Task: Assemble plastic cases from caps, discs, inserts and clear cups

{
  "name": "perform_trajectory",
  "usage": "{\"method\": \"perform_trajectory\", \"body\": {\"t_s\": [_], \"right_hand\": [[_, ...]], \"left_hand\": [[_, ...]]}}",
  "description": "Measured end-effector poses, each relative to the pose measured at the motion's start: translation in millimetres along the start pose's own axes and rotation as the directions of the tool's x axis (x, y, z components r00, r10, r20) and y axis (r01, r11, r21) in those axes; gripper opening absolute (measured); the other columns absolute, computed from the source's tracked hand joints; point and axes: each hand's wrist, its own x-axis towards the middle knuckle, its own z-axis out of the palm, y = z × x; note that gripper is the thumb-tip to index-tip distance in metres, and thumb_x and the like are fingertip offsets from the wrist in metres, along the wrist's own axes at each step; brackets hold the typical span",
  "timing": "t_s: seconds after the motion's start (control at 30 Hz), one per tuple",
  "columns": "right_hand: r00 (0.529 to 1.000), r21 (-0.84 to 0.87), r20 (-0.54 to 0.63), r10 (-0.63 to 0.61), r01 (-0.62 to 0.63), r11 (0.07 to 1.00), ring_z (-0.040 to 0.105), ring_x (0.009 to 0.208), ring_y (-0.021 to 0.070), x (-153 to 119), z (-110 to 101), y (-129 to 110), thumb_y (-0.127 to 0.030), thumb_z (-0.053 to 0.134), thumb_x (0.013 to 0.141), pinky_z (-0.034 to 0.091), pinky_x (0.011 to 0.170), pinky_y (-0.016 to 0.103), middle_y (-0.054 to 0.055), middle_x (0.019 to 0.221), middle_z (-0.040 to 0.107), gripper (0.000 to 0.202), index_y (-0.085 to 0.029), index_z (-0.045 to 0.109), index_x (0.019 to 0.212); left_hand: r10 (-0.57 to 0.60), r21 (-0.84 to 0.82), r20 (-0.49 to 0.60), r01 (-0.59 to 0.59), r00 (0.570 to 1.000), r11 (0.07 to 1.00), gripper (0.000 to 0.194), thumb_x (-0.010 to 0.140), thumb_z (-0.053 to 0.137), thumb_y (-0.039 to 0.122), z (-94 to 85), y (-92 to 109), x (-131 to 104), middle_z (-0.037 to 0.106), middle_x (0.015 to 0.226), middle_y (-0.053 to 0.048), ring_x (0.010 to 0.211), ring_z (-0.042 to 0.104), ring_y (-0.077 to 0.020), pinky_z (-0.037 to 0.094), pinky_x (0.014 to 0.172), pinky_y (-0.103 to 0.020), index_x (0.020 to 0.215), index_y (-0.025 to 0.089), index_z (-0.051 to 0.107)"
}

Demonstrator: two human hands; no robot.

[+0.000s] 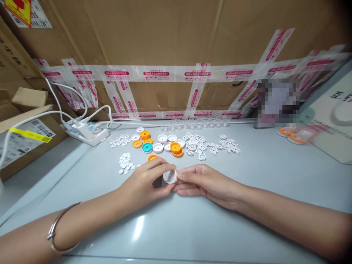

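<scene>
Between my two hands, a little above the table, is a small round white cap with an orange edge [169, 176], its pale flat face tilted up. My left hand [150, 176] curves around its left side, thumb below and fingers above. From the right, my right hand [196, 179] pinches the rim with thumb and fingertips. Just beyond the hands lie orange rings [175, 147], white rings [157, 148] and a teal ring [147, 147]. White spoked pieces [201, 156] are scattered to their right. Small white discs [126, 161] are grouped at the left.
Clear round cups [195, 124] stand in a row at the back before a large taped carton [154, 44]. A power strip [88, 135] with white cables and an open box [30, 139] are at left. At right, a phone with a blurred screen [276, 104] leans near orange-and-white pieces [293, 135].
</scene>
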Motion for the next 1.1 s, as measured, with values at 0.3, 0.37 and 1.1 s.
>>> {"method": "perform_trajectory", "body": {"t_s": [0.3,0.37,1.1], "right_hand": [[0.937,-0.588,-0.161,-0.309,0.16,0.793,0.057,0.046,0.0091,-0.2,-31.0,-30.2,-0.052,0.065,0.069,0.047,0.046,0.02,0.001,0.053,0.063,0.039,-0.014,0.066,0.07],[0.884,-0.657,-0.216,-0.414,0.182,0.732,0.055,0.045,0.0087,-1.3,-44.3,-42.4,-0.057,0.06,0.072,0.044,0.046,0.02,0.0,0.052,0.061,0.043,-0.015,0.064,0.067],[0.908,-0.988,-0.153,-0.39,-0.146,0.046,0.06,0.066,0.0164,-13.5,-141.1,-84.4,-0.039,0.055,0.072,0.042,0.061,0.026,0.005,0.077,0.069,0.026,-0.017,0.066,0.081]], "left_hand": [[-0.107,-0.048,0.108,0.112,0.988,0.993,0.036,0.074,0.058,0.016,1.2,-4.1,1.5,0.058,0.092,-0.005,0.08,0.057,-0.0157,0.05,0.073,-0.029,0.11,0.021,0.061],[-0.119,-0.05,0.099,0.124,0.988,0.991,0.039,0.075,0.058,0.017,1.9,-5.6,1.1,0.059,0.093,-0.005,0.081,0.057,-0.0159,0.049,0.074,-0.029,0.114,0.022,0.059],[-0.088,-0.045,0.062,0.091,0.994,0.995,0.037,0.079,0.061,0.027,-6.0,-7.0,0.3,0.06,0.104,-0.007,0.096,0.056,-0.0187,0.046,0.084,-0.033,0.114,0.02,0.053]]}}
